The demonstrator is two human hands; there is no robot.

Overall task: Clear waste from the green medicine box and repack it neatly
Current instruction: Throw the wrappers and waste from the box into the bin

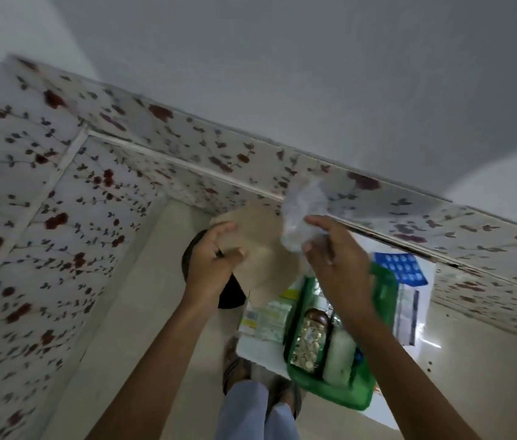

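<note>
Left hand (212, 262) pinching a flat tan paper bag (260, 249) at centre frame, right hand (336, 258) pinching crumpled clear plastic wrap (301, 211), green translucent plastic medicine box (339, 344) lower right, under right wrist, w/ brown pill bottle (311, 335) & white bottle (339, 354) inside.

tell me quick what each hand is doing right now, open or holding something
Left hand: closed on a brown paper bag.
Right hand: pinching a crumpled clear plastic wrapper above the green medicine box.
</note>
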